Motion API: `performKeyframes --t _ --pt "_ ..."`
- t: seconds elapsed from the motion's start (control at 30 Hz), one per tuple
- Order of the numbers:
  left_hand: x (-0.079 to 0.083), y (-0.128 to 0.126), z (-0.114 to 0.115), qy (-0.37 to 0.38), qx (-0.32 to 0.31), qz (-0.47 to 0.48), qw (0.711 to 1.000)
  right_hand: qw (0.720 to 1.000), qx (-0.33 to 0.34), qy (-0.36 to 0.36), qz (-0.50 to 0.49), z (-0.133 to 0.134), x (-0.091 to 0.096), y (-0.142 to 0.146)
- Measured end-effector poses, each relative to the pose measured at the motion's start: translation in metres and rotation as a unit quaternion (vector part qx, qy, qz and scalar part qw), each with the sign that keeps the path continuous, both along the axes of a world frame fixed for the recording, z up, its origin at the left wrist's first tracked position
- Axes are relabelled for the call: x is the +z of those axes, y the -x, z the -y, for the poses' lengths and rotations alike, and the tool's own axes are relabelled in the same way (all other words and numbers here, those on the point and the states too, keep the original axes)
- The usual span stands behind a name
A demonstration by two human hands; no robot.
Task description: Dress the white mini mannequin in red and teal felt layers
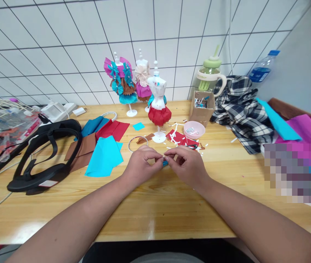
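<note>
Between the fingertips of both hands is a small piece of folded blue paper (165,163), mostly covered by the fingers. My left hand (143,165) pinches its left end, and my right hand (187,164) pinches the right end. Just beyond the hands stands a small white mannequin (157,93) on a round base, wearing a puffed red paper skirt (159,115). A ring of tape (130,144) lies by the left hand. Close to the right hand, black-handled scissors (192,147) rest among red paper scraps (181,138) and white strips.
Two dressed mannequins (125,82) stand at the back. Crepe paper sheets (104,157) and a black headset (45,160) lie left. A pink bowl (194,130), cardboard box (201,109), green-lidded cup (211,73) and plaid cloth (237,106) are at right.
</note>
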State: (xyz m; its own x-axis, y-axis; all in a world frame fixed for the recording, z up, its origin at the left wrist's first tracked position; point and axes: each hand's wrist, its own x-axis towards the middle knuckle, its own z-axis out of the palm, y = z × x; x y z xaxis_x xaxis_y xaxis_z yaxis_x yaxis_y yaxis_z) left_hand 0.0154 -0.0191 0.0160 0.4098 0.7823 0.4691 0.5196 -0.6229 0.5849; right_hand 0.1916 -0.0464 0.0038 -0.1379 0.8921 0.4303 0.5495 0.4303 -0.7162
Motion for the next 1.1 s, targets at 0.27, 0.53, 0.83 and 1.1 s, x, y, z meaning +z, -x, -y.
performKeyframes --t 0.27,0.53,0.83,1.1 --pt "-0.0028 0.0014 0.0006 -0.022 -0.013 -0.021 0.999 0.999 0.010 0.036 0.002 -0.0019 0.0004 0.0011" --pt "0.0025 0.0028 0.0018 -0.003 -0.050 -0.010 0.999 0.996 0.015 0.072 -0.046 -0.0021 0.0036 0.0016" --pt "0.0008 0.0024 0.0012 0.017 -0.020 -0.006 1.000 0.996 0.018 0.072 -0.055 0.0012 0.0054 0.0034" --pt "0.0019 0.0058 0.0004 0.040 -0.044 0.002 0.998 0.996 0.018 0.056 -0.064 0.0005 0.0059 0.0020"
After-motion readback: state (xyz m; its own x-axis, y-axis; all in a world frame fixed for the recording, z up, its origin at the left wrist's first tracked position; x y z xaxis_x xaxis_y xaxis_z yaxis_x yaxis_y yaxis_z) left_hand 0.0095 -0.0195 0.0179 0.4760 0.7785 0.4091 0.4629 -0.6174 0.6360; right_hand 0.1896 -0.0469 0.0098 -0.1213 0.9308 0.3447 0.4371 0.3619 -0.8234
